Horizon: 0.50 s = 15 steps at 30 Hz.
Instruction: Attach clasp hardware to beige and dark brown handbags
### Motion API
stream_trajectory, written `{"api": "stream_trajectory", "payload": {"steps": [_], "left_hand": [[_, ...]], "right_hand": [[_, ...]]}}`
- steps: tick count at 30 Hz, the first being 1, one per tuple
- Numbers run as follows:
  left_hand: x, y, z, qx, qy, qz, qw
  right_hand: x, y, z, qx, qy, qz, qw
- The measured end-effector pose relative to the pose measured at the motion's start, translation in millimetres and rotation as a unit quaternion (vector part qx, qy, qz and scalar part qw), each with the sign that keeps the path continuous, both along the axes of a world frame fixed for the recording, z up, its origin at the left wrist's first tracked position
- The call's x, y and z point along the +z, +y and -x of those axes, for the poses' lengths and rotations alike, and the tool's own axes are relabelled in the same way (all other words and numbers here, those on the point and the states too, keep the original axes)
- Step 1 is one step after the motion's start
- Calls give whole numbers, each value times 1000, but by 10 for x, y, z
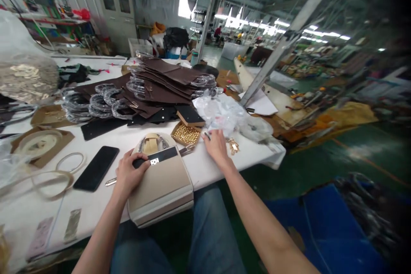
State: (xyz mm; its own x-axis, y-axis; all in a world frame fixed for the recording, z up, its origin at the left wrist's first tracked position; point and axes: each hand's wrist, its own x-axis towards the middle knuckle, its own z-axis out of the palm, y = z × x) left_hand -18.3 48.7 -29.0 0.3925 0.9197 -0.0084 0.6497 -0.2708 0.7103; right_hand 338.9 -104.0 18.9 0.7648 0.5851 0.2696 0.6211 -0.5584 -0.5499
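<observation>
A beige handbag [163, 180] lies at the table's front edge, partly over my lap. Across its top runs a black strip [167, 154] with a shiny metal plate [154, 161] on it. The curled fingers of my left hand [130, 171] grip the strip's left end beside the plate. To the right of the bag, my right hand [215, 147] is over the table, its fingers closed on a small dark object [207, 136] too small to name. Close to it stand a small box of gold beads [185, 134] and a little pile of gold metal pieces [233, 147].
Dark brown bag pieces [167, 79] with plastic-wrapped handles are stacked at the back. Clear plastic bags [221, 113] lie at right. Left are a black phone [96, 168], a tape roll in a cardboard box [40, 145] and a metal tool [111, 182]. A metal post [272, 64] rises at right.
</observation>
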Motion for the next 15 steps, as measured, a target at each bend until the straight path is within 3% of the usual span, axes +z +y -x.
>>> {"api": "stream_trajectory", "payload": {"steps": [3,6,8,11,15], "left_hand": [[4,-40,10,-11,-14,-8,1000],[39,-95,-1,-14,-16,-33,999],[112,-144,-17,4,-3,-70,998],[301,-263,-8,53,27,-152,987],[488,-585,176,74,20,-229,971]], "right_hand": [[25,-163,452,48,-77,-44,995],[-55,-299,997,129,45,-18,990],[-128,-304,1263,143,117,36,982],[-194,-217,1408,119,164,84,976],[-193,-156,1362,117,190,64,973]]}}
